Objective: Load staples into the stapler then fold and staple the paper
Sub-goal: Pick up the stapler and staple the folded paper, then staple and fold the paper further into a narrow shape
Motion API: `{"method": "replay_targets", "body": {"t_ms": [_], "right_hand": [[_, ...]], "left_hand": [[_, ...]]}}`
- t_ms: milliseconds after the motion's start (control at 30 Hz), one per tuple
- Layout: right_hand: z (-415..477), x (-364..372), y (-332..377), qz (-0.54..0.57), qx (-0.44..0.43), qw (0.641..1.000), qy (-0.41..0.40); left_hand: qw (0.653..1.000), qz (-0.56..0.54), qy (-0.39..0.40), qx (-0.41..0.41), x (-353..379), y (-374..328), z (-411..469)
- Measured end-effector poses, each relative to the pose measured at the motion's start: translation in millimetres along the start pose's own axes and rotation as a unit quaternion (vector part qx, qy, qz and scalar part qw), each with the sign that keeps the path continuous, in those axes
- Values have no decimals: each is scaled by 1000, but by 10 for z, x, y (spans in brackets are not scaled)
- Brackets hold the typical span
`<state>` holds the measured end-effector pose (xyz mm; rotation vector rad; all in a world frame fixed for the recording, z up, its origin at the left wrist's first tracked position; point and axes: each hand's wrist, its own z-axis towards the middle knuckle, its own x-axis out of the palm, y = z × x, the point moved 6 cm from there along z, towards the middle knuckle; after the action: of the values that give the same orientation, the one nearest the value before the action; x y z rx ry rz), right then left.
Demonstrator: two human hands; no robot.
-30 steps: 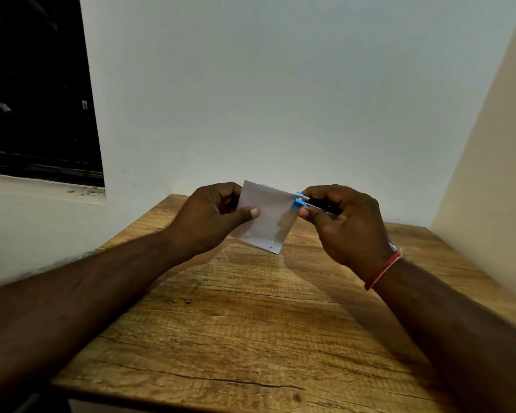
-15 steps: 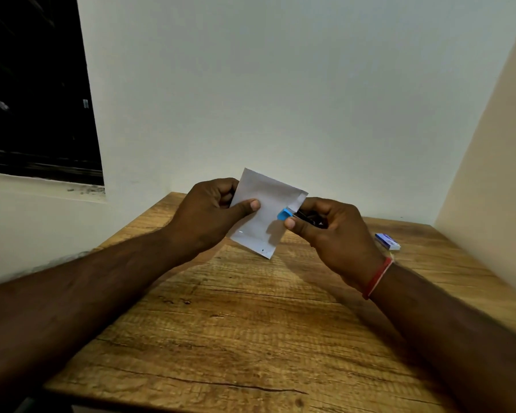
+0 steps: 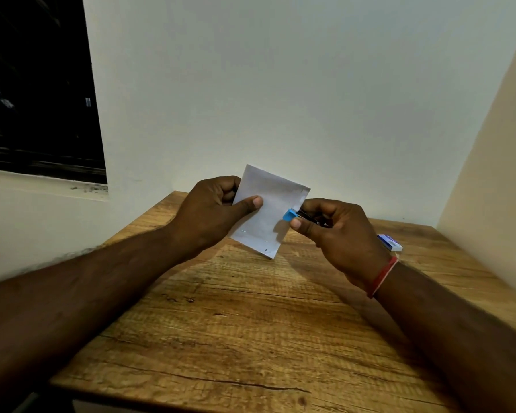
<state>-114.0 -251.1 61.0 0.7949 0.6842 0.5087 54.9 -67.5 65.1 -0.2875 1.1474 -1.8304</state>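
A folded white paper [image 3: 268, 210] is held upright above the wooden table [image 3: 251, 323]; my left hand [image 3: 212, 213] pinches its left edge, thumb on the front face. A small stapler [image 3: 295, 215], black with a blue tip, sits in the grip of my right hand [image 3: 337, 231], its blue tip at the paper's right edge, in front of the sheet. Most of the stapler is hidden inside my fingers. Small dark staple marks show near the paper's lower edge and at its upper right corner.
A small blue and white staple box [image 3: 390, 242] lies on the table at the right, behind my right wrist. White walls close the table in at the back and the right. A dark window is at the upper left.
My right hand with the stapler has come down along the paper's right edge from the top corner to mid-height. The paper has risen a little, and the staple box is now uncovered.
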Motion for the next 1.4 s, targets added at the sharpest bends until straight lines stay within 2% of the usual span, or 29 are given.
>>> {"method": "replay_targets", "body": {"t_ms": [667,767,900,967,1000,1067,1167,1267,1400], "right_hand": [[56,-26,-37,-36,0,998,-46],[46,-19,-59,-4,6,999,-47],[12,33,-111,70,34,997,-4],[30,21,-175,72,44,996,0],[43,8,-212,53,50,997,1],[72,-14,-298,-61,54,997,13],[63,32,-389,-261,50,961,74],[56,66,-427,-308,61,943,108],[8,66,-324,-292,66,949,93]], "left_hand": [[1000,-6,-2,-13,31,28,-27],[1000,-4,-4,-13,27,32,-26],[1000,8,-19,-10,-5,50,-15],[999,-14,-29,-19,-39,81,4],[999,-22,-37,-25,-62,93,15],[998,-27,-53,-35,-106,109,37],[997,-22,-64,-42,-139,128,52],[997,-16,-59,-37,-120,124,44],[998,-5,-64,-24,-111,113,41]]}}
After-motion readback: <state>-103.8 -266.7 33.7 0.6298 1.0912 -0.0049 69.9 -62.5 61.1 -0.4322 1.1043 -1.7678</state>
